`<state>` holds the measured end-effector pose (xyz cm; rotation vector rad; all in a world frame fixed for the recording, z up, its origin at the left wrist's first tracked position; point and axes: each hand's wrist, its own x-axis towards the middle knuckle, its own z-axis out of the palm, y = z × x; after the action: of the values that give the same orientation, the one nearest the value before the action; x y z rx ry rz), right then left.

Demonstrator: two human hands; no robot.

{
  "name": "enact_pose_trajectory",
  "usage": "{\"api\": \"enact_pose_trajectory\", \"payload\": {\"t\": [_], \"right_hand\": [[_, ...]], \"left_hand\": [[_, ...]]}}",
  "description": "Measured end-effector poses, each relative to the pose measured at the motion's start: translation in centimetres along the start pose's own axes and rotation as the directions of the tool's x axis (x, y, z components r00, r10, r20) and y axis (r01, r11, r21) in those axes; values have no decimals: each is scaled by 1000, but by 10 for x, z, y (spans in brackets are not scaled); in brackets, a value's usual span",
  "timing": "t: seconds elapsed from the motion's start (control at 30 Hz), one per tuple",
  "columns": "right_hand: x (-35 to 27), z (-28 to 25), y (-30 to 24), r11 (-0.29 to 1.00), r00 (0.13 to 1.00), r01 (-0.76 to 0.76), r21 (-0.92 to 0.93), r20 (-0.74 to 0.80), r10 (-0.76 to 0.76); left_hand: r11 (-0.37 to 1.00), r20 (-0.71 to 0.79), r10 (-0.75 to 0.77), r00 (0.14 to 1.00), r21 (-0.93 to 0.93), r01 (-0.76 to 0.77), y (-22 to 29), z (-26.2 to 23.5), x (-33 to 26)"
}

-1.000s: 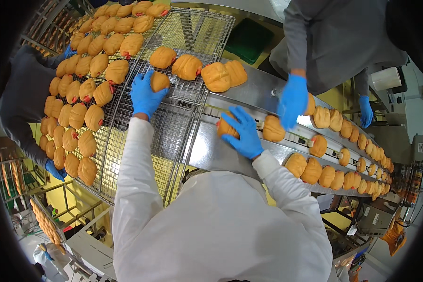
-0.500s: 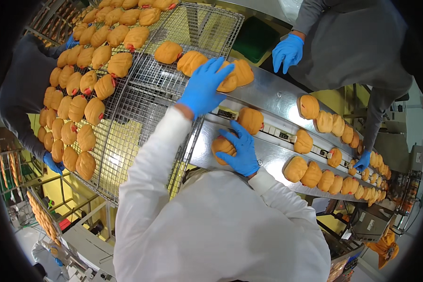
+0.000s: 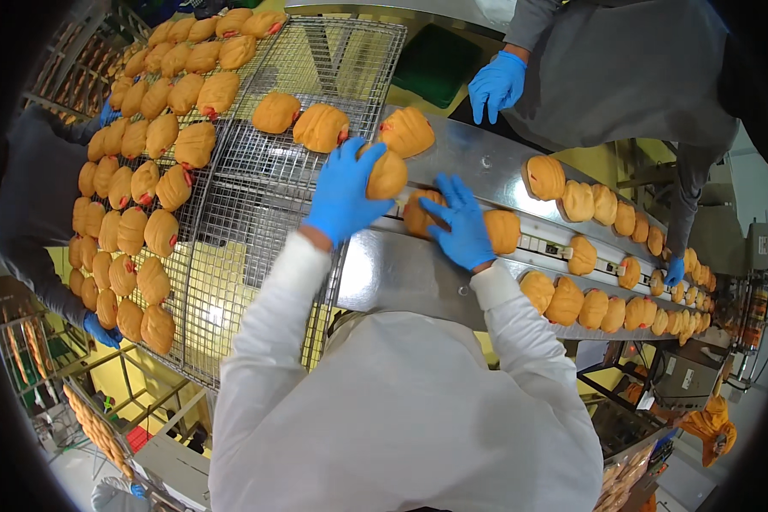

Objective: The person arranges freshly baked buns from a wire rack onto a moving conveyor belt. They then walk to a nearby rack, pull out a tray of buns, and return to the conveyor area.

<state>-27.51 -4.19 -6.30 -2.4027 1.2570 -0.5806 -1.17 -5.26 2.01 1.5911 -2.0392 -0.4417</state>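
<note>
One conveyor bun (image 3: 416,219) now partly under the right hand (image 3: 467,232)

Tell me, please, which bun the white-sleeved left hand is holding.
The bun just below the one nearest the green crate: the white-sleeved left hand curls around it alone.

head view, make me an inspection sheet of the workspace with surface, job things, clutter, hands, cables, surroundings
Surface: wire rack beside a steel conveyor table
Job's things: bread rolls, some showing red pieces, in rows on both
Clutter: dark green crate beyond the table
Left hand: blue-gloved, gripping one roll
Right hand: blue-gloved, touching another roll at the conveyor table
Cables: cannot tell; far machinery at right is too small and crowded
Surroundings: co-worker in grey at far left, another at upper right
</note>
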Motion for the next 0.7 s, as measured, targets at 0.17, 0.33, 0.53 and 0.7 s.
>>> {"api": "enact_pose_trajectory", "payload": {"t": [0.17,0.33,0.53,0.7], "right_hand": [[-52,-40,25,957,914,-249,147,-291,283],[-149,-58,8,716,581,-692,89,-520,626],[-186,-30,-32,724,646,-643,252,-329,689],[-179,-24,-47,697,608,-648,306,-343,716]], "left_hand": [[980,288,-91,953,196,34,42,21,-74],[932,322,167,932,257,-255,39,46,-89],[939,391,44,920,298,-171,30,64,-45],[915,346,98,933,338,-222,7,83,-24]]}}
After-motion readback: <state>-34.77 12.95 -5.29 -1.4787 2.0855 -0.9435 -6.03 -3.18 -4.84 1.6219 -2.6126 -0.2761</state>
